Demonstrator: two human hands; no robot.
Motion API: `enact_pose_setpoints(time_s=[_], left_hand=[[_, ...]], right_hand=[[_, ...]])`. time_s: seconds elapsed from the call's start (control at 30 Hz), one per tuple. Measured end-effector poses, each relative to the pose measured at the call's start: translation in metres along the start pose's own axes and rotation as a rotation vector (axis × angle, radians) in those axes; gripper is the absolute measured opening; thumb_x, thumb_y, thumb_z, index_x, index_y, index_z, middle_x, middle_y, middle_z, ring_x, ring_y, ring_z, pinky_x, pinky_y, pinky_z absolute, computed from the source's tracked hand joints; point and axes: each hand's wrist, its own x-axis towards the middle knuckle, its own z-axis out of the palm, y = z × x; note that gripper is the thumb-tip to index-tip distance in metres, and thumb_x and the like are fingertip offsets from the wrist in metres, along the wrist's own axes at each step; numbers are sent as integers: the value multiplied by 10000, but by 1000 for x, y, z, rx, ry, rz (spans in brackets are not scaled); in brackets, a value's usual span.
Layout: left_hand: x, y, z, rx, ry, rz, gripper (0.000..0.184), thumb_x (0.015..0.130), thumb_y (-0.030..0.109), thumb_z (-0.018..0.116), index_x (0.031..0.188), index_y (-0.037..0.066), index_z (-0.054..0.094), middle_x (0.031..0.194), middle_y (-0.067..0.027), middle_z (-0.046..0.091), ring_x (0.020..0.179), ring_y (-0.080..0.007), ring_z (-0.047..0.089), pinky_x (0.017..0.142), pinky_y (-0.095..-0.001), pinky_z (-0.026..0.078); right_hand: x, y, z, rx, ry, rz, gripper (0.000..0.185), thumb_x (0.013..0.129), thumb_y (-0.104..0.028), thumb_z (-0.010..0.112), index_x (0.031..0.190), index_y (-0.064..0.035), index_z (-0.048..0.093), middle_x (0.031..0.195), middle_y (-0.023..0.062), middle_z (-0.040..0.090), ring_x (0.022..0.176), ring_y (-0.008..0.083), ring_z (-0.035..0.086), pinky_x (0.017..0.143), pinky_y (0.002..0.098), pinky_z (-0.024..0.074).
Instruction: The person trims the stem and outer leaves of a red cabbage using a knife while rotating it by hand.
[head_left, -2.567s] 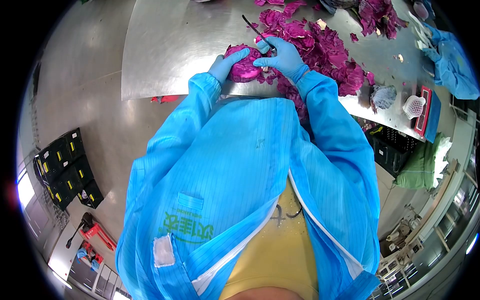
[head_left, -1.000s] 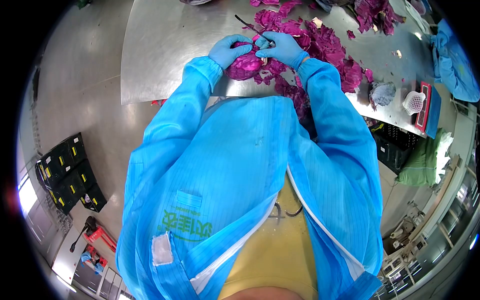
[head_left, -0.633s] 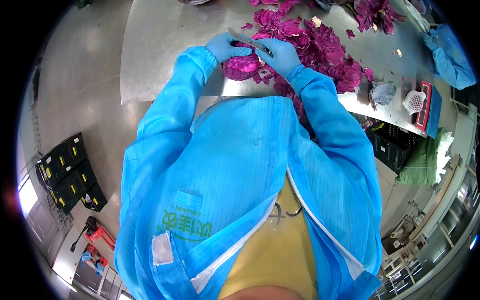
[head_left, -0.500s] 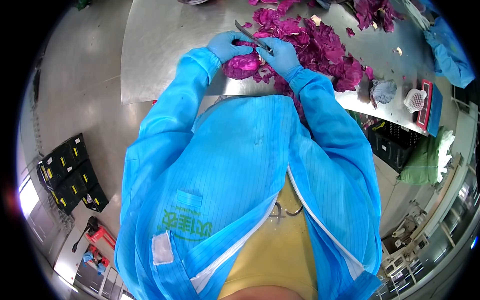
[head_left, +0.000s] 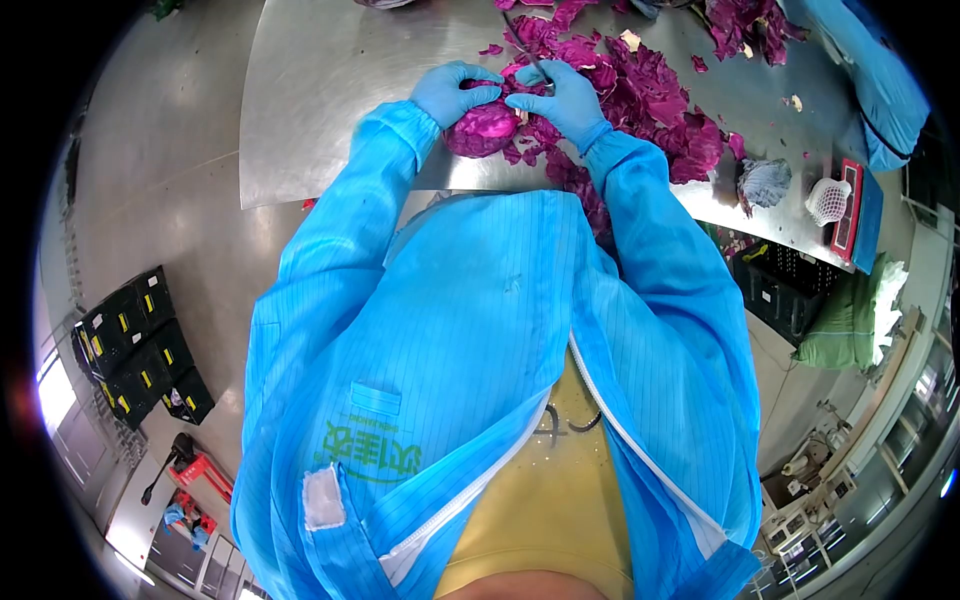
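Both my hands wear light blue gloves and are over the near part of the metal table (head_left: 330, 110). My left hand (head_left: 455, 95) has its fingers curled on a red cabbage (head_left: 482, 132), whose glossy purple side faces me. Close by on the right, my right hand (head_left: 565, 103) grips a knife (head_left: 520, 42), its thin dark blade pointing away and slightly left. The handle is mostly hidden in the glove. My right thumb reaches toward the cabbage. Loose purple cabbage leaves (head_left: 645, 90) lie in a heap beside and beyond my right hand.
At right on the table are a greyish-purple cabbage (head_left: 765, 184), a white foam net (head_left: 828, 201) and a red-and-blue device (head_left: 855, 215). Another person's blue sleeve (head_left: 885, 90) reaches in at upper right. Black crates (head_left: 785, 290) and a green sack (head_left: 845, 325) stand below the table edge.
The knife blade has swung from pointing left to pointing more directly away, as my right hand turned and rose slightly. My left hand stays on the cabbage. The other person's sleeve has shifted.
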Motion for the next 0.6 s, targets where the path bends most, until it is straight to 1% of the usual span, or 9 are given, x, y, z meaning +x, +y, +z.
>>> enact_pose_setpoints(time_s=[0.03,0.1,0.13,0.23,0.37,0.43,0.47,0.53,0.6], left_hand=[[0,0,0,1,-1,2,284,790,257,699,1041,125,686,977,-104,646,893,-198,620,820,-310,483],[0,1,1,49,15,12,286,787,273,700,1033,126,690,975,-101,648,890,-205,622,817,-311,481],[0,0,1,49,15,14,286,787,273,700,1033,126,690,975,-101,648,890,-205,622,817,-311,481],[0,0,0,117,34,34,296,787,300,696,1030,132,691,959,-101,651,884,-213,623,816,-313,478],[-1,0,1,114,43,45,311,790,335,687,1026,133,691,962,-106,653,883,-217,624,820,-317,477],[-1,1,0,125,52,55,320,790,345,684,1025,129,689,969,-107,653,887,-218,624,821,-319,477],[-2,4,0,124,53,35,331,789,355,683,1026,124,686,976,-112,656,894,-225,625,820,-323,477],[-3,5,0,122,52,15,343,788,365,682,1028,119,684,984,-117,658,901,-232,626,819,-327,477],[-3,6,0,148,82,-34,372,790,375,677,1039,99,671,1001,-132,660,925,-250,628,818,-342,474]], right_hand=[[2,1,2,-1,2,0,446,684,-341,788,977,-40,637,874,79,646,853,170,616,785,306,487],[10,6,5,160,-191,142,468,644,-329,818,950,-29,629,853,71,642,815,162,606,766,302,487],[13,9,6,242,-250,189,439,643,-291,824,936,-28,630,844,60,638,799,158,598,754,299,485],[19,14,6,372,-365,270,405,652,-261,820,923,-28,630,836,49,639,800,154,598,746,299,485],[23,10,4,361,-390,279,378,660,-241,809,912,-24,631,814,60,642,766,159,603,728,302,489],[16,-8,1,49,-254,160,334,704,-267,762,921,-45,638,816,91,650,730,209,625,687,325,499],[13,-12,3,48,-256,159,334,704,-267,762,921,-45,638,816,91,650,730,209,625,687,325,499],[7,-19,7,-386,-97,-48,277,746,-288,702,908,-73,638,834,119,645,732,272,632,659,362,503],[3,-27,8,-427,-88,-43,247,759,-287,682,893,-85,635,834,117,641,742,286,627,649,378,501]])
